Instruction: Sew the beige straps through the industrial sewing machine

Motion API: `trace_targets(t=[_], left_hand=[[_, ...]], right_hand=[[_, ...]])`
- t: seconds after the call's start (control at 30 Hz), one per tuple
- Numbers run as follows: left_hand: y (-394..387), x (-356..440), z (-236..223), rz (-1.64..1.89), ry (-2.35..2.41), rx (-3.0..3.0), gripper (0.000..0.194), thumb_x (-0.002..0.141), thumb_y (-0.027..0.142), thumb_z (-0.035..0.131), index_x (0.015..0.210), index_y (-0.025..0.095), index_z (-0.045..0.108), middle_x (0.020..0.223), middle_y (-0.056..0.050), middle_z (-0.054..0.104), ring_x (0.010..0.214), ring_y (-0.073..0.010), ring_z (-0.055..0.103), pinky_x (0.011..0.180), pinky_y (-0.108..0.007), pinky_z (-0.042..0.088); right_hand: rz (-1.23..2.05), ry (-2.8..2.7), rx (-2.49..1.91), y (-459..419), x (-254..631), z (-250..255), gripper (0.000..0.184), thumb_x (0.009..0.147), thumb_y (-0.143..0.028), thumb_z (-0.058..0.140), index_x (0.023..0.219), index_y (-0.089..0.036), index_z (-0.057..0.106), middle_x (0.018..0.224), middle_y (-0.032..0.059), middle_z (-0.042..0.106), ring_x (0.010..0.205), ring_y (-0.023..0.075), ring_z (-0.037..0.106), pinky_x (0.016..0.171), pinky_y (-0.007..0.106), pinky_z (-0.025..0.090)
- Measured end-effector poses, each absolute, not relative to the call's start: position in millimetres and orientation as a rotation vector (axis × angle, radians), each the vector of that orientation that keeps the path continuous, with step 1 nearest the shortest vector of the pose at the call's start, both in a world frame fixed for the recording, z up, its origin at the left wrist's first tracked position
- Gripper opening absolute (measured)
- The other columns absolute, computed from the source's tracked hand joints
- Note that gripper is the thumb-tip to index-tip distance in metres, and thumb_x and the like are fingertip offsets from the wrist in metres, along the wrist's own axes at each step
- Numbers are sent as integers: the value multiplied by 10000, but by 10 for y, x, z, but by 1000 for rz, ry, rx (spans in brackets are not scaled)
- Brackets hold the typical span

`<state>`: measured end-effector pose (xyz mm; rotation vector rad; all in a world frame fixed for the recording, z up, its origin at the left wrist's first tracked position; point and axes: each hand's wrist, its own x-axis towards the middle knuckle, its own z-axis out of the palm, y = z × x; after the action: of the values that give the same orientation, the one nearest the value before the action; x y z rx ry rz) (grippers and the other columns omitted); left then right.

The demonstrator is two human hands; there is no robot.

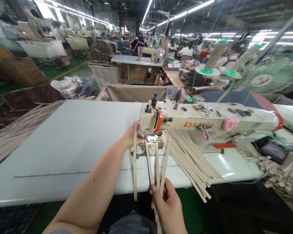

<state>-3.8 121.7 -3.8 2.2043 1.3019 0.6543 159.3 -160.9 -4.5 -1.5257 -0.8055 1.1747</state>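
Observation:
A cream sewing machine [210, 122] stands on a white table [70, 143]. My left hand [133, 135] reaches under its head by the needle, fingers closed on a beige strap [135, 162] that hangs over the table's front edge. My right hand [167, 203], below the table's front edge, pinches several beige straps [158, 169] that run up to the presser foot [151, 139].
A fan of loose beige straps [190, 162] lies under the machine arm. More straps pile up at the far left [17, 126] and right [283, 175]. Thread cones [216, 57] and a green fan [270, 76] stand behind. Other workers sit at machines farther back.

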Motion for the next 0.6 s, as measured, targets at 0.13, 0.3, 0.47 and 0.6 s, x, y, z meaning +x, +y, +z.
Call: trace_targets(t=[0.13,0.3,0.47,0.6], left_hand=[[1194,-80,-72,531,1302,2275,1042,536,363,1027,1503,176,684,1632,-185,620,1571,-518,500,1357,-652,388],[1186,-107,-68,482,1328,2260,975,587,353,1011,1492,198,686,1673,-188,575,1592,-514,479,1349,-627,396],[1188,-127,-51,502,1256,2249,909,613,373,997,1458,226,695,1647,-154,597,1599,-510,461,1355,-650,370],[1200,-106,-48,484,1260,2258,887,593,370,1015,1418,222,723,1645,-162,593,1594,-525,456,1348,-663,371]], right_hand=[[1043,-1037,-1608,-1669,1730,-41,555,988,-718,743,1177,-202,818,960,101,860,908,305,819,841,355,651],[836,-1350,-1767,-1685,2008,185,398,1118,-555,596,1196,-233,817,956,113,869,798,300,813,782,372,643],[-25,-1655,-2132,-1531,2487,238,385,1128,-387,482,1334,-205,751,1135,194,825,888,372,814,689,434,625],[-361,-1903,-2156,-1429,2777,249,425,1136,-373,533,1452,-122,666,1304,256,781,1098,430,772,944,555,655]])
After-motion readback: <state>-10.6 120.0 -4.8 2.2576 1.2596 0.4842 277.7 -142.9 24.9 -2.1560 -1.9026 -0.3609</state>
